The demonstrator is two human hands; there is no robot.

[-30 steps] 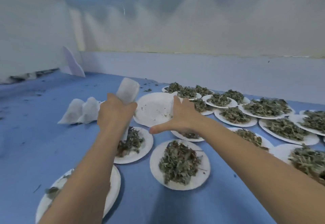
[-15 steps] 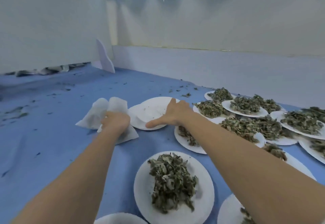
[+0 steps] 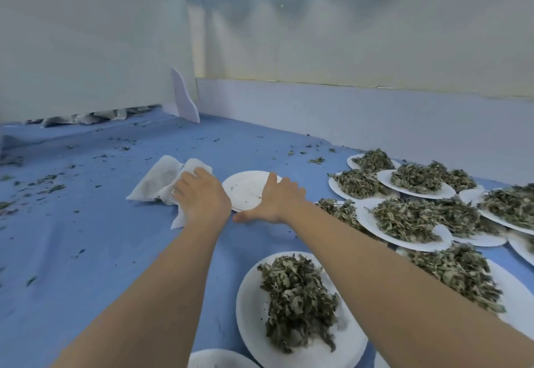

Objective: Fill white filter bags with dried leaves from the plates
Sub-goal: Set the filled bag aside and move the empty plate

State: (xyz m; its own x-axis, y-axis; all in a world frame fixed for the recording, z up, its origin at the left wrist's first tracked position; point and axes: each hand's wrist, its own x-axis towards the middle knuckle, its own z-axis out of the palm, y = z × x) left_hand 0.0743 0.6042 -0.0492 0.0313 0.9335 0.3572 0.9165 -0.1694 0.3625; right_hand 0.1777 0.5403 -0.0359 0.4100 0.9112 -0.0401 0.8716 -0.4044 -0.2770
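Observation:
Several white filter bags [image 3: 157, 185] lie in a small pile on the blue cloth at centre left. My left hand [image 3: 202, 198] lies palm-down on the pile's right side, fingers stretched over the bags, and one bag corner pokes out below the palm. Just to the right sits an empty white plate [image 3: 245, 191] holding only crumbs. My right hand [image 3: 278, 200] rests flat on its near right rim, thumb spread, holding nothing. Closest to me is a plate [image 3: 254, 304] heaped with dried leaves [image 3: 297, 301].
Several more plates of dried leaves [image 3: 404, 220] crowd the right side, some overlapping. Leaf crumbs [image 3: 43, 185] are scattered over the blue cloth [image 3: 86, 252] on the left. White walls [image 3: 346, 124] close the back and left. Another plate rim [image 3: 219, 360] shows at the bottom edge.
My left hand brought a filter bag down from the air onto the pile and flattened over it. The right hand stayed on the empty plate. The view shifted left.

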